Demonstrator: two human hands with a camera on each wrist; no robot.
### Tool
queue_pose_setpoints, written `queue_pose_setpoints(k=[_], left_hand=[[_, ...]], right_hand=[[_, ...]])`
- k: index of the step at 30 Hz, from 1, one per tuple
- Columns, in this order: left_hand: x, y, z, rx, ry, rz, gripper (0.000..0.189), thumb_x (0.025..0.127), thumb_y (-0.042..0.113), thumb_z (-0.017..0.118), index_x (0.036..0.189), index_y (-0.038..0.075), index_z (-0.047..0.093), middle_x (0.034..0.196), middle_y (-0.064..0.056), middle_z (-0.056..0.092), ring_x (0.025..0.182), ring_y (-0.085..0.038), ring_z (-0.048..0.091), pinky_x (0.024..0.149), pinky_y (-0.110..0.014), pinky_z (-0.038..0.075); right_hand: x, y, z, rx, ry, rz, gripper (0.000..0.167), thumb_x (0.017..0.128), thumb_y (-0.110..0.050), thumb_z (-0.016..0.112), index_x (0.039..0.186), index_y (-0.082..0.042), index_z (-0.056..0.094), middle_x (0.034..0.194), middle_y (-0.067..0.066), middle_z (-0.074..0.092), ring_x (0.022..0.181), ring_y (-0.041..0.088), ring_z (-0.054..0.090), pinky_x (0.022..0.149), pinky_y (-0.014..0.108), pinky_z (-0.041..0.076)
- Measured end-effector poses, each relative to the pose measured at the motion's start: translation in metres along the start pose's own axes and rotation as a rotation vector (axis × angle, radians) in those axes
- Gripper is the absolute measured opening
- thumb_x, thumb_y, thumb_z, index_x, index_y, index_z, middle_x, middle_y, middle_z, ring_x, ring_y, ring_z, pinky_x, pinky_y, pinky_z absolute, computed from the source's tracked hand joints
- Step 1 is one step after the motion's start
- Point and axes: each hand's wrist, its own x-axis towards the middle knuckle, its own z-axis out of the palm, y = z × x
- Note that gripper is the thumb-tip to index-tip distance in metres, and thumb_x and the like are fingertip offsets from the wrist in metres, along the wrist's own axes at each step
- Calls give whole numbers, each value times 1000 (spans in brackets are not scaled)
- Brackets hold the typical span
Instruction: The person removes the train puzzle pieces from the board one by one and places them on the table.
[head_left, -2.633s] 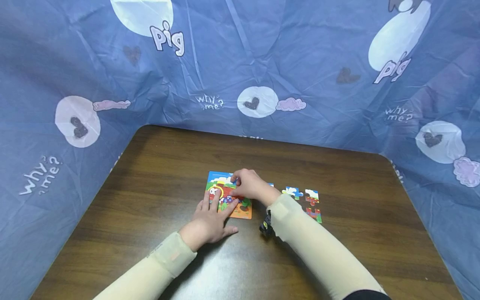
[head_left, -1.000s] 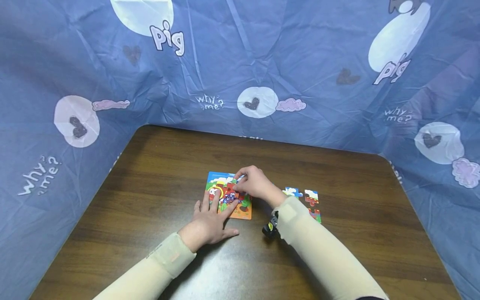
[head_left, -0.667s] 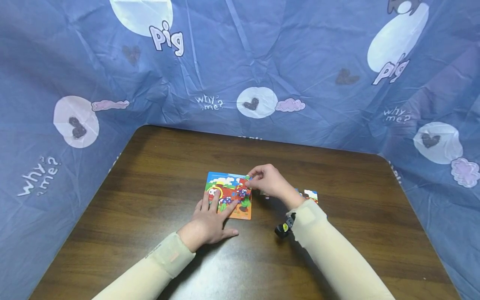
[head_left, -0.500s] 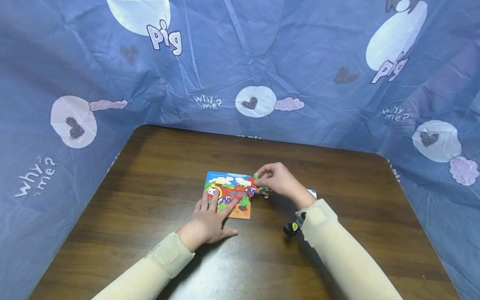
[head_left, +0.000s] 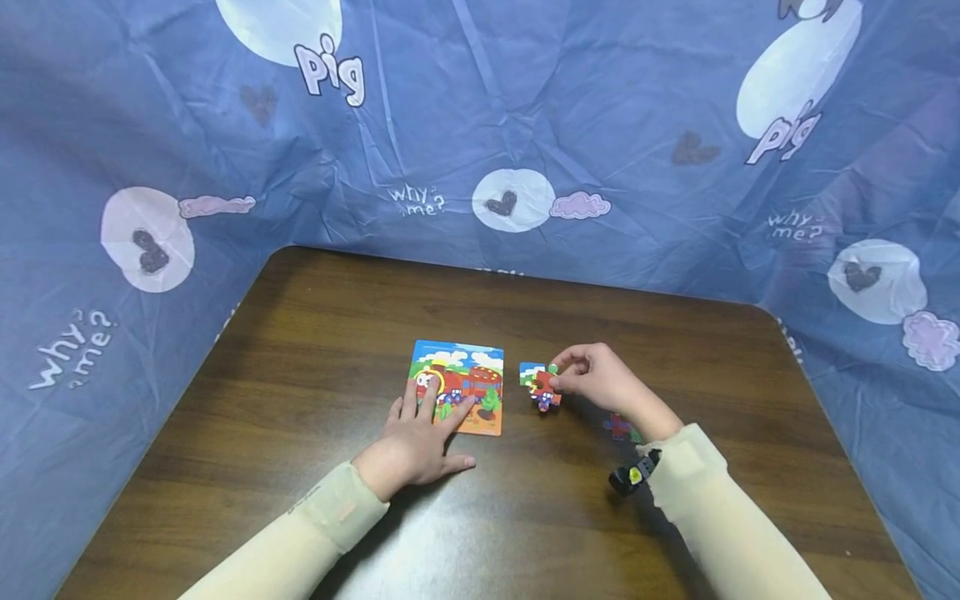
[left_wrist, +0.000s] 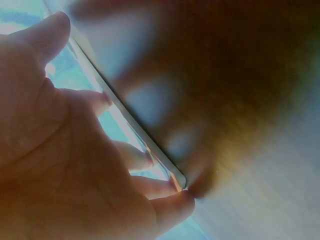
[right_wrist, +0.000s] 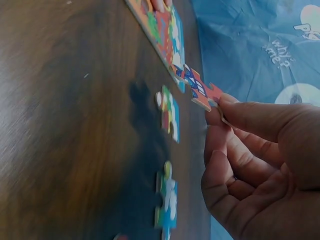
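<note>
A flat jigsaw board with a red train picture lies on the brown table. My left hand rests on its near left part, fingers spread. To the right of the board, my right hand pinches a red jigsaw piece between thumb and fingers. In the right wrist view this held piece is above the table, casting a shadow. Behind it sits a loose blue, white and green piece. In the left wrist view, the left fingers lie along the board's edge.
A red and green loose piece lies partly hidden below the right wrist. The right wrist view shows more joined or close-set pieces on the table. A blue printed cloth hangs around the table's far side.
My right hand has moved right, from over the board to beside it, carrying the red jigsaw piece. More of the train picture now shows. The left hand has stayed in place.
</note>
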Motion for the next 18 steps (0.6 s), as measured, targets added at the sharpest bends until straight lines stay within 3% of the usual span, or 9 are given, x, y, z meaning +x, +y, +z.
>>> queue_pose_setpoints(k=[9, 14, 18], left_hand=[[1, 0, 0, -4, -4, 11, 85, 93, 75, 48, 164, 37, 20, 167, -24, 3, 149, -51, 2, 116, -58, 18], [0, 0, -2, 7, -11, 3, 85, 93, 75, 47, 164, 37, 20, 167, -23, 4, 149, -50, 2, 116, -58, 18], [-1, 0, -2, 4, -12, 1, 84, 93, 75, 47, 164, 37, 20, 167, -23, 5, 149, -50, 2, 116, -58, 18]], right_hand=[[-25, 28, -14, 13, 14, 35, 33, 93, -15, 76, 121, 1, 69, 85, 7, 74, 84, 29, 70, 75, 45, 56], [-31, 38, -17, -5, -3, 45, 28, 93, -14, 77, 115, 1, 70, 81, 9, 73, 73, 24, 65, 61, 35, 49], [-33, 44, -17, -46, -13, 34, 22, 92, -10, 77, 111, 1, 71, 77, 9, 71, 68, 20, 60, 59, 34, 47]])
